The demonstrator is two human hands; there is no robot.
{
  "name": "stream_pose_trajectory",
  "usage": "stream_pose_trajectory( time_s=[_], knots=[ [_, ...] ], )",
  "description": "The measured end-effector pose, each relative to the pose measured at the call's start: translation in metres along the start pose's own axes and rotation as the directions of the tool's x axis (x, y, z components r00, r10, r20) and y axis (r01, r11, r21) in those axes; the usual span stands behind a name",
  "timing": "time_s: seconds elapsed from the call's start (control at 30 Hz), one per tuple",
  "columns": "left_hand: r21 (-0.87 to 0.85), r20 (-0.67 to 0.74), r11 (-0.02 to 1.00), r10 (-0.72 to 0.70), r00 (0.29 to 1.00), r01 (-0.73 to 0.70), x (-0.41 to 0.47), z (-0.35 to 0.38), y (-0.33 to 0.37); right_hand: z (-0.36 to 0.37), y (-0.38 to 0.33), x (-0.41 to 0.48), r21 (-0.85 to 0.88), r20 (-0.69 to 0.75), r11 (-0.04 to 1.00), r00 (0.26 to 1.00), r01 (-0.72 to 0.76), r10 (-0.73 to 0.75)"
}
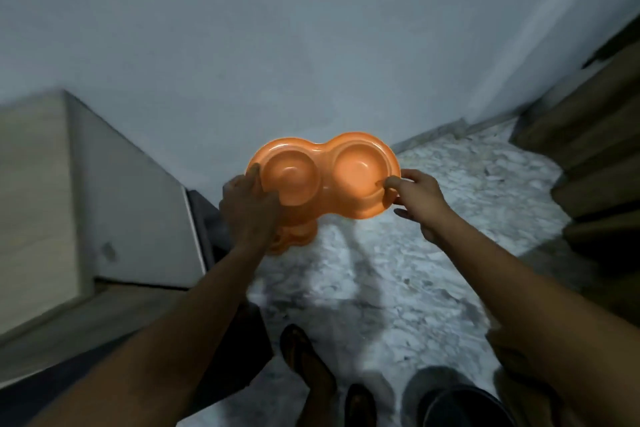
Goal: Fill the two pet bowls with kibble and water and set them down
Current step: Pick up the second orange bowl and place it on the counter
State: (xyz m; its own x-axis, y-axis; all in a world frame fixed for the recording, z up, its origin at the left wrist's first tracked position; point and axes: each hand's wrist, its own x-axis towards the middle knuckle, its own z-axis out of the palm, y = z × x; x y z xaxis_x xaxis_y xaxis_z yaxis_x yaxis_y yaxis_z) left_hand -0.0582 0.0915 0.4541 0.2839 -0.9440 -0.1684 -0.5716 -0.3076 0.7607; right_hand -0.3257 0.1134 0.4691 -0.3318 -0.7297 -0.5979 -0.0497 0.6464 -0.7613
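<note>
**Still empty: twin feeder held level above the floor**

Clearly unfilled, the orange moulded-plastic double pet bowl [323,177] hangs in the air between two bare hands, both of its round wells showing nothing but dry plastic. The left hand [251,208] wraps the bowl's near-left end, fingers curled over the rim and into the left well; the right hand [414,199] pinches the bowl's right rim between thumb and fingers. Gripping both ends keeps the wide dish level, a hold that should matter more once water is in it. Below the bowl, partly hidden by the left hand, another orange plastic piece [294,236] rests on the floor; blur makes it hard to say what it is. Beyond the bowl rises a plain pale wall [311,45]. Left of the bowl a light wood-grain cabinet [86,201] juts out with a hard corner; right of it, brown stepped panels [595,156] close in. Beneath the bowl the grey-white marbled floor [433,253] lies open, apart from the person's sandalled feet [304,357] nearer the camera.
</note>
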Motion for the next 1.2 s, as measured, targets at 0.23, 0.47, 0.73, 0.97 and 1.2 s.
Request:
stream_pose_trajectory(
  time_s=[0.23,0.47,0.73,0.97,1.2],
  knots=[
    [-0.130,-0.209,0.991,-0.012,0.978,-0.016,-0.089,-0.202,0.033,0.051,-0.071,-0.162,0.010,0.170,0.985,0.970,0.172,-0.171],
    [-0.249,-0.314,0.968,-0.101,0.944,0.020,-0.138,-0.358,-0.005,0.152,-0.110,-0.276,0.045,0.251,0.950,0.917,0.309,-0.310],
    [-0.287,-0.378,0.958,-0.115,0.919,0.001,-0.129,-0.549,-0.115,0.336,-0.127,-0.383,0.034,0.339,0.912,0.854,0.408,-0.395],
    [-0.238,-0.345,0.969,-0.150,0.926,0.068,-0.110,-0.682,-0.225,0.494,-0.100,-0.460,0.027,0.368,0.940,0.871,0.341,-0.326],
    [-0.225,-0.284,0.962,-0.215,0.935,0.153,-0.098,-0.740,-0.299,0.588,-0.095,-0.475,-0.049,0.390,0.934,0.867,0.355,-0.309]
  ],
)
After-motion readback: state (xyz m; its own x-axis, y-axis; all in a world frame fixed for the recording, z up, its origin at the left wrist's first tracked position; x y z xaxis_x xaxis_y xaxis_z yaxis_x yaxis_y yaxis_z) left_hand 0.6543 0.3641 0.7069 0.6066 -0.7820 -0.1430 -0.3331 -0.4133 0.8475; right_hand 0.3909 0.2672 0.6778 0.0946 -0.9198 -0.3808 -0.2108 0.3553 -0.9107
